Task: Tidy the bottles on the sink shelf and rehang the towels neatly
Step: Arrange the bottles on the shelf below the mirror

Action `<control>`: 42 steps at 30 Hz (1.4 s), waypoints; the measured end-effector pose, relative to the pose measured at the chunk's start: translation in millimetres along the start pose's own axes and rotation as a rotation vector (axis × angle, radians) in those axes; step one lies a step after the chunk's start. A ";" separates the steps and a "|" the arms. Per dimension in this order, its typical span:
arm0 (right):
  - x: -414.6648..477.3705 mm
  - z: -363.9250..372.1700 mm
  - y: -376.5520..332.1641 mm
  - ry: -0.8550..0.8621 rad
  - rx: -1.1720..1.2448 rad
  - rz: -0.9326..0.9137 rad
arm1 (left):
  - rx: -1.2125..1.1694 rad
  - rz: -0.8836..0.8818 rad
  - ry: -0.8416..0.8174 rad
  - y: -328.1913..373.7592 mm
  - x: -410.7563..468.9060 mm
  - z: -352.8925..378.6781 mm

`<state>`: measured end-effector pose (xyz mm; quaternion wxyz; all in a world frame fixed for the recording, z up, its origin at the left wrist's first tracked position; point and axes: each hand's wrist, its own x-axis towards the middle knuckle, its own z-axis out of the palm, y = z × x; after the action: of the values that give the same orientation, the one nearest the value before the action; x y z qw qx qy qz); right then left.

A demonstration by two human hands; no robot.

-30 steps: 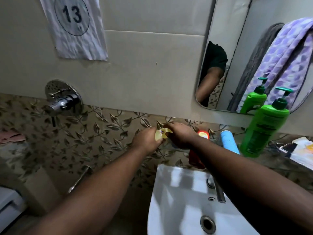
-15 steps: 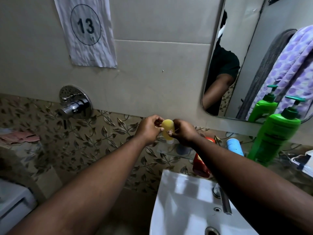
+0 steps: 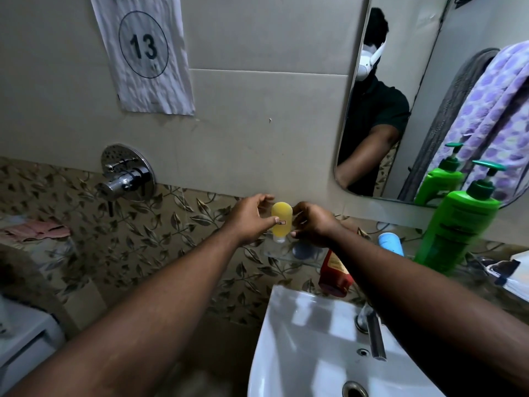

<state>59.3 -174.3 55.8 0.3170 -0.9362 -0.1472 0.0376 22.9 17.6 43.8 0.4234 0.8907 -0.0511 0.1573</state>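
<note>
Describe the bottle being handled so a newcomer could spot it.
Find the white sink. Above its left corner, the left hand and right hand hold a small yellow bottle, cap down. Unlike the red bottle, blue bottle and green bottle nearby, it is yellow.

yellow bottle (image 3: pixel 282 214) cap-down, green bottle (image 3: pixel 455 227) upright

A paper sign (image 3: pixel 143 53) hangs above the left hand (image 3: pixel 249 219), a chrome valve (image 3: pixel 126 176) left of it, a white basin (image 3: pixel 276 325) below.
</note>
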 end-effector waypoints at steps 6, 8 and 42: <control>-13.1 -36.0 16.5 -0.034 -0.232 -0.041 | 0.552 0.583 0.294 13.9 -40.6 10.1; -16.5 -41.9 18.3 -0.032 -0.287 -0.065 | 0.641 0.655 0.104 18.6 -48.9 28.4; -27.7 -28.7 32.0 0.039 -0.116 0.001 | 0.598 0.313 0.069 79.0 1.2 41.9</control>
<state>45.6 -223.5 58.7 0.2650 -0.9536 -0.1426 0.0110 16.3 -64.9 77.7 0.1158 0.9510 -0.1245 0.2582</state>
